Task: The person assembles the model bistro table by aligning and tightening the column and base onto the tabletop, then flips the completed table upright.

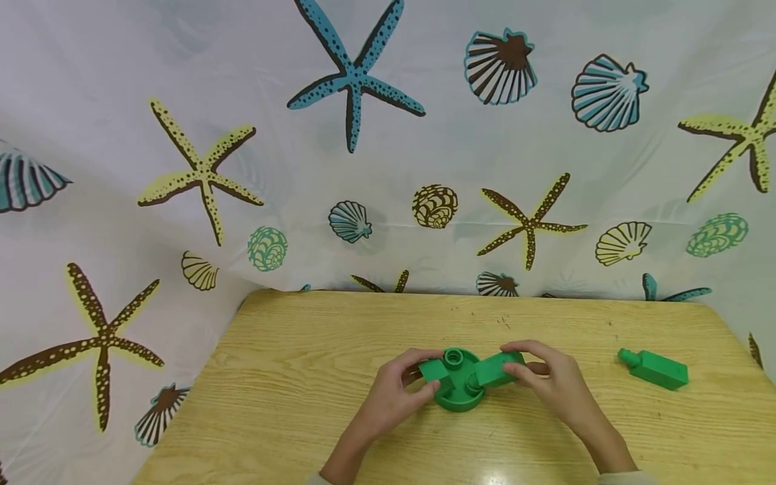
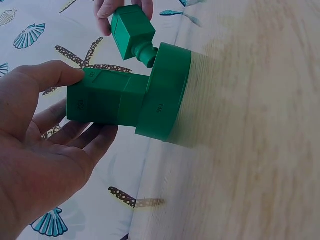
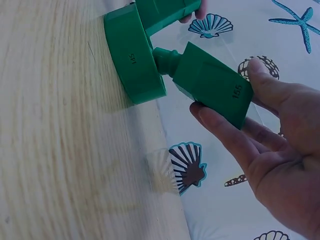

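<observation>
A round green base (image 1: pixel 459 405) with a raised rim and a threaded socket (image 1: pixel 453 357) rests on the wooden table. My left hand (image 1: pixel 401 385) grips a green rectangular block (image 2: pixel 102 97) that stands upright in the base, thumb on one side and fingers on the other. With fingers and thumb, my right hand (image 1: pixel 548 377) holds a second green block (image 3: pixel 215 85), marked 155. That block is tilted, its narrow threaded neck (image 3: pixel 166 61) pointing down at the base's rim. Number markings also show on the left block and on the base's side.
A third green block (image 1: pixel 657 369) with a threaded neck lies on its side at the right of the wooden table (image 1: pixel 291 377). A white cloth (image 1: pixel 388 168) printed with starfish and shells hangs behind the table and along its sides.
</observation>
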A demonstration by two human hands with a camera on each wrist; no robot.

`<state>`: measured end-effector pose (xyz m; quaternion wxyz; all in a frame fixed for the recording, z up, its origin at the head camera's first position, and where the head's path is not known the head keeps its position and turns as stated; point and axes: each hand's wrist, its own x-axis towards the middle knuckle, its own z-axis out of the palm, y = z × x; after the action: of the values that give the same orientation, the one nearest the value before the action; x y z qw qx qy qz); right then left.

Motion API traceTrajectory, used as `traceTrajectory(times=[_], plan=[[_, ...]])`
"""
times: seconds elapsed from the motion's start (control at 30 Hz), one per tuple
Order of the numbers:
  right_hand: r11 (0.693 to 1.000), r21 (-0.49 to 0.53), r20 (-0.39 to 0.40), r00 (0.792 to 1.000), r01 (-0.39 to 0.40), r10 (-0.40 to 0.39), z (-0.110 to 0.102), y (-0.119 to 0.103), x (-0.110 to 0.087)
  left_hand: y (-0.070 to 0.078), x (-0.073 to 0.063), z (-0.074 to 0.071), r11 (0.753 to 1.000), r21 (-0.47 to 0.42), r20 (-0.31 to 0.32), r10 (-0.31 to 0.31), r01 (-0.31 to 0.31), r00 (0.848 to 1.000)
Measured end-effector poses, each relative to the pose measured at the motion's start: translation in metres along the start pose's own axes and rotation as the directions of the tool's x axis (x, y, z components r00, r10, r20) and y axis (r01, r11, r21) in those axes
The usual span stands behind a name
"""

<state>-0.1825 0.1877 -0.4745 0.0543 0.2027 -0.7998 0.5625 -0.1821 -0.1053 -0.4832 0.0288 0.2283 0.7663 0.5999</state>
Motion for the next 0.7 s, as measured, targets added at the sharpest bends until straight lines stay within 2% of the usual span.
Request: traceTrajectory(times=[0.2, 0.4, 0.53, 0.7], plan=[[0.998, -0.050, 0.039, 0.999, 0.026, -0.024, 0.0002, -0.0001, -0.0007, -0.0011, -0.0003, -0.0003, 1.000, -0.004, -0.001, -0.008, 0.008, 1.000], [0.990, -0.089, 0.057, 0.993, 0.112, -0.107, 0.0015, -0.0038, -0.0002, -0.0016, 0.0005, 0.0003, 0.999, -0.031, -0.011, -0.013, 0.013, 1.000], [0.986, -0.085, 0.040, 0.990, 0.140, -0.137, 0.0037, -0.0061, 0.0003, -0.0018, 0.0006, 0.0004, 0.998, -0.053, -0.016, -0.035, 0.034, 0.999], [0.989, -0.046, 0.039, 0.990, 0.138, -0.137, 0.0050, -0.0063, 0.0000, -0.0015, 0.0006, 0.0014, 0.997, -0.060, -0.021, -0.048, 0.046, 0.999]])
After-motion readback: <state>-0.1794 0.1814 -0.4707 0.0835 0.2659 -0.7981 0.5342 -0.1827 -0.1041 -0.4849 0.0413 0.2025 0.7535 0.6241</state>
